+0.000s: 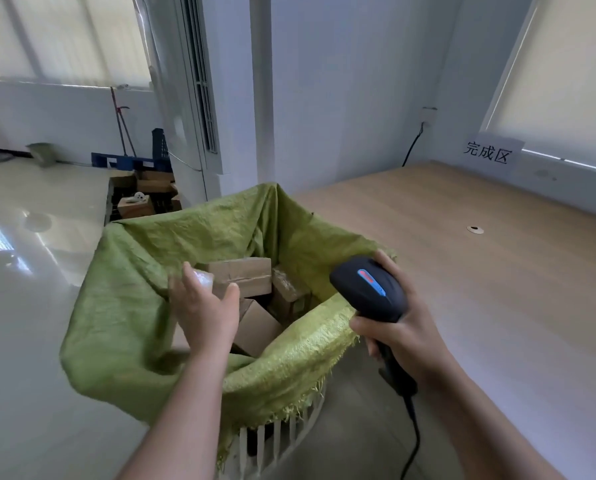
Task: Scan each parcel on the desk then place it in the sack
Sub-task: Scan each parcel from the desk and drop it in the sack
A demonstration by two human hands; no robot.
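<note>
A green woven sack (133, 306) lines a white slatted basket (272, 441) beside the wooden desk (462, 254). Several brown cardboard parcels (244, 275) lie inside the sack. My left hand (206, 313) hovers over the sack's mouth with fingers and thumb spread. A small pale parcel (203, 278) shows blurred just beyond its fingertips, and I cannot tell if they touch it. My right hand (403, 334) grips a black barcode scanner (369, 289) by its handle above the sack's right rim, with its cable (414, 434) hanging down.
A paper sign with characters (486, 152) stands at the desk's far edge, and a cable hole (475, 230) is in the desktop. A crate of more boxes (140, 199) sits on the shiny floor behind the sack, near a tall white air-conditioner unit (192, 98).
</note>
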